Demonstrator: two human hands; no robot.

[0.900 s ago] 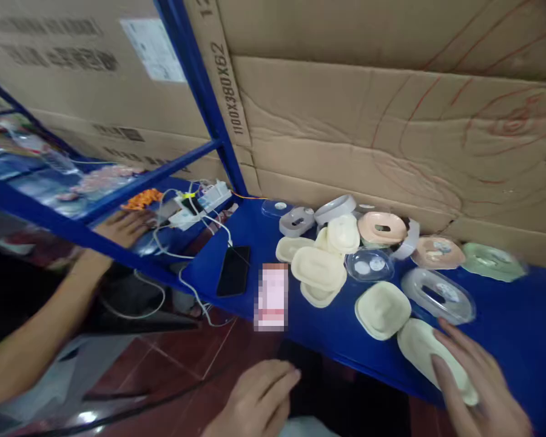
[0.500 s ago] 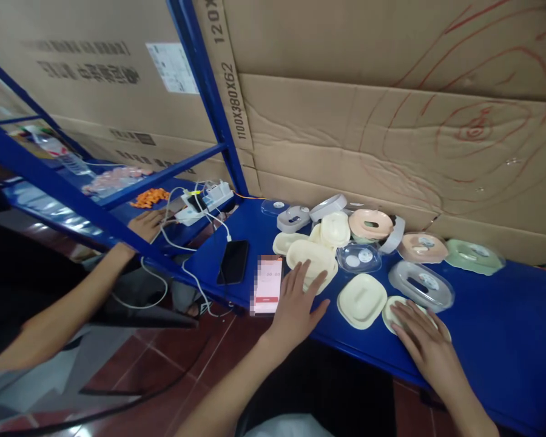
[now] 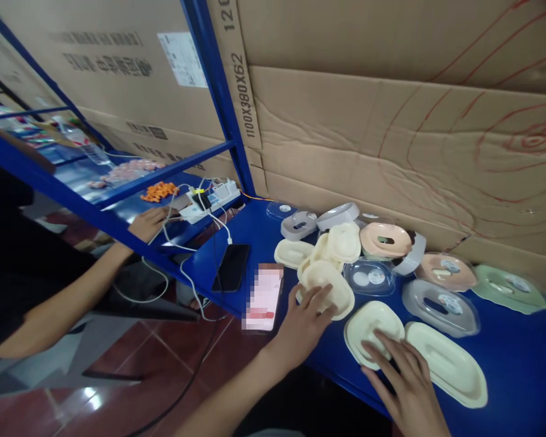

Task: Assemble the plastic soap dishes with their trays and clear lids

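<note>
Several cream plastic trays lie on a blue shelf [image 3: 519,370] in front of me. My left hand [image 3: 306,321] rests with spread fingers on the near edge of one cream tray [image 3: 330,280]. My right hand [image 3: 403,379] lies flat, fingers apart, on the near rim of a squarish cream tray [image 3: 372,320]. A long oval cream tray [image 3: 446,363] sits just right of that hand. Neither hand grips anything.
Peach [image 3: 386,238], green [image 3: 509,286], grey and clear lids [image 3: 439,298] crowd the back by the cardboard boxes [image 3: 391,121]. A lit phone [image 3: 264,297] and a dark phone [image 3: 232,267] lie left of the trays. Another person's hand [image 3: 148,223] rests by a power strip [image 3: 212,195] with cables.
My left hand slid slightly right onto the cream tray's edge. My right hand shifted left from the long oval tray to the squarish one. The view tilted a little.
</note>
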